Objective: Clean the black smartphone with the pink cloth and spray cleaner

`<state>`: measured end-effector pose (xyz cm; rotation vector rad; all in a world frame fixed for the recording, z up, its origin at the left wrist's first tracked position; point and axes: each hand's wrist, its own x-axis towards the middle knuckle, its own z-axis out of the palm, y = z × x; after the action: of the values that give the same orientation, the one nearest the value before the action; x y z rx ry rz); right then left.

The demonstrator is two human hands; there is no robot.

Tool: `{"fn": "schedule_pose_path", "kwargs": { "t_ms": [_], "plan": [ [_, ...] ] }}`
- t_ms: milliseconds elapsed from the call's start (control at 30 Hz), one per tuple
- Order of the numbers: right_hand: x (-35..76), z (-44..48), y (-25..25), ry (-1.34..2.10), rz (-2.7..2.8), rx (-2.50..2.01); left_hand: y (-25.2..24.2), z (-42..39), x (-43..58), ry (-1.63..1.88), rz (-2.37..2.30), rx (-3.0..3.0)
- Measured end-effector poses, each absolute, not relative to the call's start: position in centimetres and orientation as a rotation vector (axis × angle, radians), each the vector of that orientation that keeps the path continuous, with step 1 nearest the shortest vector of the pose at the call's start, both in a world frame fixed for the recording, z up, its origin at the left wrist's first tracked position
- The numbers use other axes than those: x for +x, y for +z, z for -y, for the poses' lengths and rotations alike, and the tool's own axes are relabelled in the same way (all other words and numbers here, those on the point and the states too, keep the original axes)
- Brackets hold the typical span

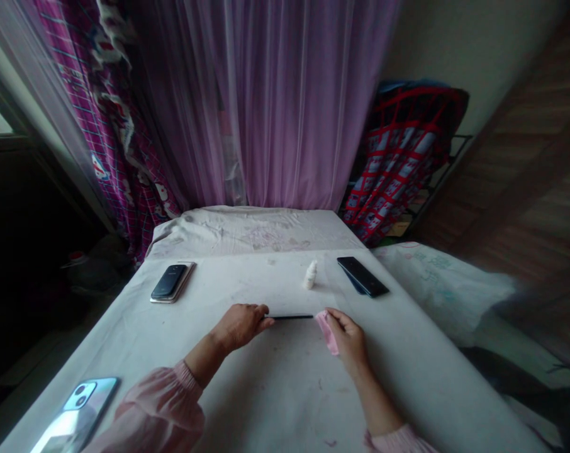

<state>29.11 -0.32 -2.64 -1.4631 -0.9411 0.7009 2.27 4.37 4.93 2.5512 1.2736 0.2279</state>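
Note:
Above the middle of the table, my left hand (242,324) is closed on the left end of a thin, straight black object (292,317). It looks like a narrow dark bar from here, possibly something flat seen edge-on; its kind cannot be made out. My right hand (348,336) pinches a small pink cloth (328,333), which hangs down beside the bar's right end. Whether cloth and bar touch is unclear. Beyond my right hand a small white dropper bottle (310,275) stands upright on the table.
The table (275,390) has a white cloth cover. Stacked phones (170,282) lie at the left, with more dark phones (363,277) at the right. A shiny light-blue phone (80,412) rests near the front left edge. Purple curtains (285,107) hang behind the table.

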Motion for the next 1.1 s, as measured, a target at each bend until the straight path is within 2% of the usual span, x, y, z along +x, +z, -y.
{"fn": "schedule_pose_path", "kwargs": {
  "t_ms": [333, 600, 867, 1100],
  "plan": [
    [27.5, 0.2, -1.8, 0.672, 1.091, -1.435, 3.0, -2.2, 2.4, 0.323, -1.573, 2.255],
    [22.9, -4.0, -0.3, 0.388, 1.528, -1.419, 0.6, 1.7, 2.2, 0.498, -1.745, 2.415],
    [22.3, -4.6, -1.1, 0.043, 1.943, -1.59, -2.3, 3.2, 1.2, 0.645, -1.669, 2.545],
    [20.5, -3.7, -1.2, 0.085, 2.046, -1.389, -1.9, 3.1, 1.4, 0.659, -1.646, 2.477]
  ]
}}
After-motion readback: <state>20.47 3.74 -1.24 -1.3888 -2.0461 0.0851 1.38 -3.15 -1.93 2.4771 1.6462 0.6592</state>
